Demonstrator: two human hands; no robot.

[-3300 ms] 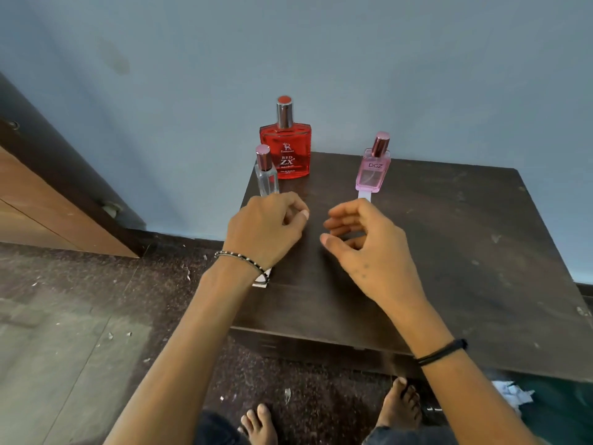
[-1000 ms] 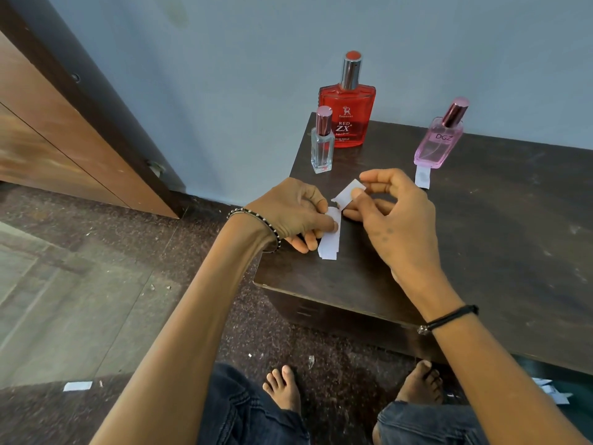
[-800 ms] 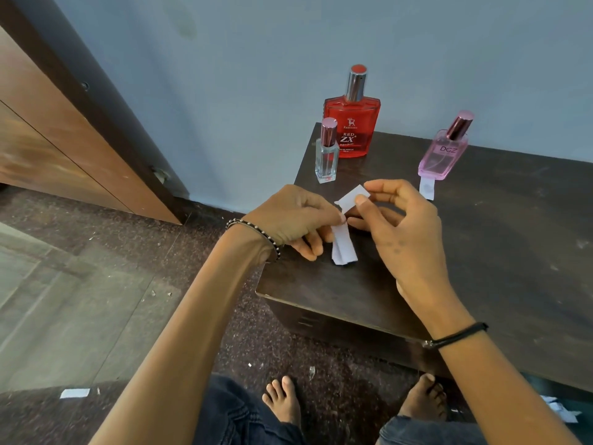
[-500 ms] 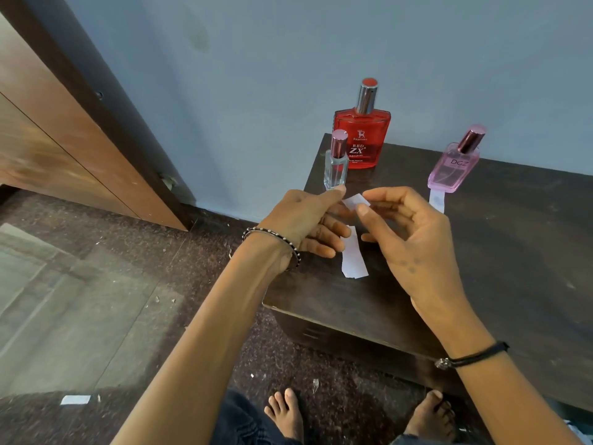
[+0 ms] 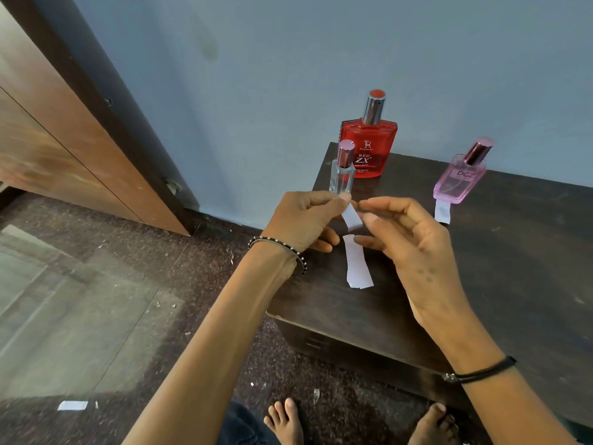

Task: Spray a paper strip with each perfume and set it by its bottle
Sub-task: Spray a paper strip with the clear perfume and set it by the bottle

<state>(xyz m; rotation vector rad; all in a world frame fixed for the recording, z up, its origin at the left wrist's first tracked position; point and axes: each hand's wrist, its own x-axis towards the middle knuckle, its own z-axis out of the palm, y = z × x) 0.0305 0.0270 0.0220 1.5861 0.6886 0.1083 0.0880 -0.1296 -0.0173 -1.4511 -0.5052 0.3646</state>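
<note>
On the dark wooden table (image 5: 500,277) stand three perfumes: a small clear bottle (image 5: 342,176) at the back left corner, a red bottle (image 5: 369,149) behind it, and a pink bottle (image 5: 458,183) to the right. A white paper strip (image 5: 443,213) lies in front of the pink bottle. My left hand (image 5: 305,221) pinches the top of another white strip (image 5: 357,266), which hangs bent down over the table just in front of the clear bottle. My right hand (image 5: 407,248) hovers beside it with loosely curved fingers, its thumb tip at the strip's edge.
The table's left and front edges run close under my hands. A blue wall stands behind the bottles and a wooden door (image 5: 48,146) is at the left. Paper scraps (image 5: 72,405) lie on the dark floor, and bare feet (image 5: 285,419) show below the table.
Both hands lifted the strip off the table and unfolded it. The right hand's pinch has loosened, and the strip now hangs from the left hand.
</note>
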